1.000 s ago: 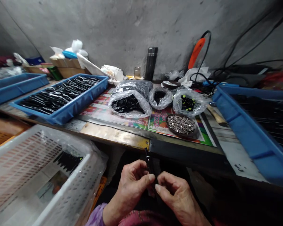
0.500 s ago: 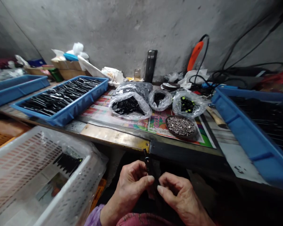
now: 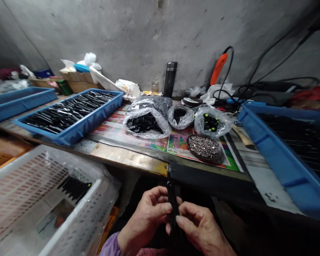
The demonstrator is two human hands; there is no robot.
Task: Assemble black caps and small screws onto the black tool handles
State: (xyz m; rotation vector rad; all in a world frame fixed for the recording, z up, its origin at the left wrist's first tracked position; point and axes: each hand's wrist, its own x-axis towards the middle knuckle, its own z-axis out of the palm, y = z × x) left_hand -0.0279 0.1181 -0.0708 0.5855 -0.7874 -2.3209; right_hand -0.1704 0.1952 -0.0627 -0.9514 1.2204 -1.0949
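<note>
Slim black part [image 3: 171, 193] between both hands, long axis near to far.
From my remote station I record the left hand [image 3: 152, 215] pinching the part from its left; the right hand [image 3: 201, 222] is curled close at its right, grip undetermined. Left fingers are nearer. The far tip lies just beside the bench edge [image 3: 138, 161]; the white crate [image 3: 80, 213] bounds the left. I judge the near side the freer for movement.
</note>
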